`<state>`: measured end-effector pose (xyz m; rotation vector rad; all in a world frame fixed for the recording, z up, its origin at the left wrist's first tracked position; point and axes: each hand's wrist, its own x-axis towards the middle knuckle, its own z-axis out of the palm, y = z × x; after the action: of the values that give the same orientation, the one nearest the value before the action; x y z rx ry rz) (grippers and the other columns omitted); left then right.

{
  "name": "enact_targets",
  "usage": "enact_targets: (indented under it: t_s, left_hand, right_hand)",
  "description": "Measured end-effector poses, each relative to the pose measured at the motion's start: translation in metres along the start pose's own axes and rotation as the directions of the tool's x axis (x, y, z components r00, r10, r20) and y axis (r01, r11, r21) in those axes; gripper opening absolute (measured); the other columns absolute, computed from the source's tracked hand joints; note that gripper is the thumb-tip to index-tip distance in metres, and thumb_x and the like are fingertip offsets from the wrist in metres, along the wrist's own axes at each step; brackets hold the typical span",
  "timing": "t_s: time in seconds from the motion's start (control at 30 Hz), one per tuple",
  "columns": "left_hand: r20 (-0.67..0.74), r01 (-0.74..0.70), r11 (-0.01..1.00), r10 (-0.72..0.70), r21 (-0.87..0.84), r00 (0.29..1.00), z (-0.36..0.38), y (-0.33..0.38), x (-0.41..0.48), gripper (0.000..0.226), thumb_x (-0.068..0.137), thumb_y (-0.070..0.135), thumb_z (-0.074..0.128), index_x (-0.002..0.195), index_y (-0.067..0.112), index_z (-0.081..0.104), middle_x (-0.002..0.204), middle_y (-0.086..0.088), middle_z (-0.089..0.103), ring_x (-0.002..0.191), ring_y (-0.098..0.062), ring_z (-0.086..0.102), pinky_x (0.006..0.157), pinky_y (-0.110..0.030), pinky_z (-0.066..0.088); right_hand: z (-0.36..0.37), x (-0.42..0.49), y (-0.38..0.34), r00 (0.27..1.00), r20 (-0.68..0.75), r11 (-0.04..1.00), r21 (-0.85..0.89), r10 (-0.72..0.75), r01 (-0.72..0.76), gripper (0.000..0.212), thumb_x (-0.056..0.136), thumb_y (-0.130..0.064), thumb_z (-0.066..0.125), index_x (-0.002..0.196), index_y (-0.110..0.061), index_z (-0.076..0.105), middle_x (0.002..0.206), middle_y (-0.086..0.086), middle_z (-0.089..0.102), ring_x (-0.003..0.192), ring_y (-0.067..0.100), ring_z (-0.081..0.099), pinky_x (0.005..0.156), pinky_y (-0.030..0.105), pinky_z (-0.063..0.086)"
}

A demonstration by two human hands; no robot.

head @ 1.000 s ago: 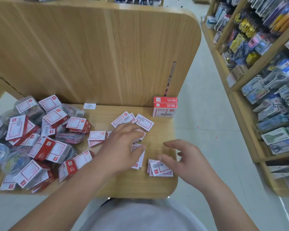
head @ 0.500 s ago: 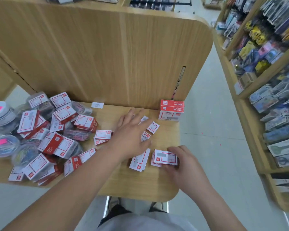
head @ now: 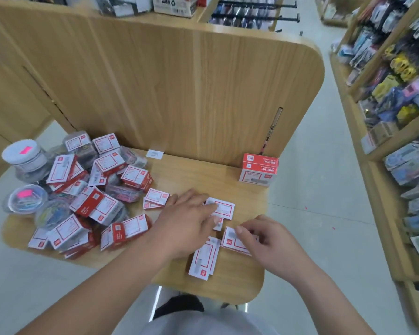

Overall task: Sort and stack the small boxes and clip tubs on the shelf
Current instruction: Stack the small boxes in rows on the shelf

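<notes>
Red-and-white boxes are lying loose on the shelf (head: 203,175) in the head view. The left hand (head: 191,221) is drawing back from its farther reach, fingers flat, dragging a white box (head: 224,209) forward. The right hand (head: 276,245), which was resting flat, is now curling, seemingly pinching the front box (head: 231,244). Gathering is progressing, and the stack (head: 260,169) is waiting at the back.

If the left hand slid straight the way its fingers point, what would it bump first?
Probably the small white-and-red box right at the left hand's fingertips; they seem to touch it, though depth is unclear.
</notes>
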<state>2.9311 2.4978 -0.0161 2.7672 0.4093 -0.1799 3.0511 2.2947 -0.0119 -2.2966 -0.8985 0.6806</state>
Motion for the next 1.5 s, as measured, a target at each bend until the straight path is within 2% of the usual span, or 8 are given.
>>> enact_targets:
  t_s: [0.13,0.6,0.73,0.83,0.97,1.3,1.4,1.5]
  left_hand:
    - [-0.036,-0.051,0.996,0.049,-0.076,0.998,-0.020,-0.014,0.019,0.034,0.101,0.034,0.048,0.131,0.026,0.063,0.142,0.008,0.057,0.144,-0.023,0.037,0.117,-0.050,0.032]
    - [0.195,-0.184,0.977,0.202,-0.105,0.960,-0.023,-0.013,0.071,0.030,0.092,0.041,0.065,0.122,0.039,0.062,0.123,0.008,0.053,0.126,-0.017,0.044,0.105,-0.043,0.032]
    - [0.013,-0.135,0.947,0.145,-0.290,0.989,-0.027,-0.021,0.073,0.012,0.089,0.033,0.072,0.099,0.038,0.066,0.096,0.019,0.061,0.104,-0.005,0.055,0.090,-0.037,0.038]
    - [0.028,0.050,0.573,-0.047,-0.818,0.998,-0.050,-0.023,0.069,0.011,0.088,0.015,0.079,0.096,0.021,0.074,0.084,0.008,0.075,0.075,-0.004,0.064,0.073,-0.025,0.049]
    - [0.126,0.147,0.260,-0.096,-0.954,0.987,-0.067,-0.018,0.053,0.017,0.090,0.016,0.078,0.105,0.015,0.072,0.092,-0.004,0.080,0.088,-0.017,0.075,0.081,-0.031,0.055]
    - [-0.008,0.009,0.412,-0.039,-0.911,0.999,-0.070,-0.027,0.056,0.028,0.097,0.006,0.067,0.121,0.019,0.070,0.103,-0.003,0.076,0.081,-0.020,0.072,0.073,-0.029,0.058]
    - [-0.044,0.010,0.336,-0.154,-0.942,0.987,-0.069,-0.023,0.055,0.024,0.095,0.006,0.069,0.116,0.016,0.073,0.094,-0.001,0.077,0.078,-0.011,0.072,0.068,-0.020,0.054]
    - [-0.206,-0.097,0.499,-0.168,-0.861,0.964,-0.062,-0.018,0.051,0.020,0.090,0.007,0.075,0.100,0.024,0.077,0.087,0.010,0.077,0.079,-0.009,0.071,0.071,-0.022,0.056]
  right_hand:
    - [-0.001,0.022,-0.017,0.993,-0.105,0.952,-0.298,0.045,-0.075,0.031,0.092,-0.056,0.051,0.094,-0.031,0.070,0.088,-0.013,0.067,0.082,0.008,0.063,0.070,0.035,0.056]
    - [0.019,0.032,-0.034,0.952,-0.191,0.969,-0.015,0.239,-0.246,0.019,0.090,-0.045,0.066,0.107,-0.048,0.073,0.083,-0.006,0.055,0.078,0.007,0.059,0.074,0.033,0.052]
    - [0.016,0.041,-0.039,0.922,-0.225,0.945,0.160,0.315,-0.284,0.024,0.087,-0.047,0.069,0.098,-0.027,0.076,0.081,-0.008,0.068,0.074,0.005,0.063,0.071,0.031,0.054]
    - [0.006,0.049,-0.061,0.935,-0.220,0.895,0.413,0.280,-0.171,0.014,0.091,-0.035,0.074,0.094,-0.023,0.079,0.082,-0.009,0.076,0.069,-0.001,0.063,0.066,0.017,0.050]
    - [-0.005,0.054,-0.088,0.971,-0.175,0.752,0.660,0.165,-0.009,0.015,0.093,-0.029,0.072,0.106,-0.024,0.079,0.097,-0.003,0.079,0.089,0.012,0.073,0.075,0.031,0.060]
    - [-0.011,0.067,-0.087,0.977,-0.166,0.838,0.546,0.132,-0.020,0.025,0.101,-0.012,0.060,0.114,-0.027,0.076,0.095,-0.012,0.077,0.080,0.003,0.069,0.067,0.019,0.052]
    - [-0.006,0.068,-0.085,0.927,-0.273,0.840,0.538,0.258,-0.075,0.013,0.093,-0.025,0.073,0.105,-0.029,0.076,0.090,-0.010,0.077,0.075,0.010,0.071,0.069,0.040,0.060]
    - [-0.003,0.065,-0.089,0.883,-0.375,0.871,0.487,0.282,-0.071,0.015,0.093,-0.039,0.071,0.082,-0.031,0.077,0.075,-0.004,0.072,0.067,0.025,0.069,0.067,0.052,0.058]
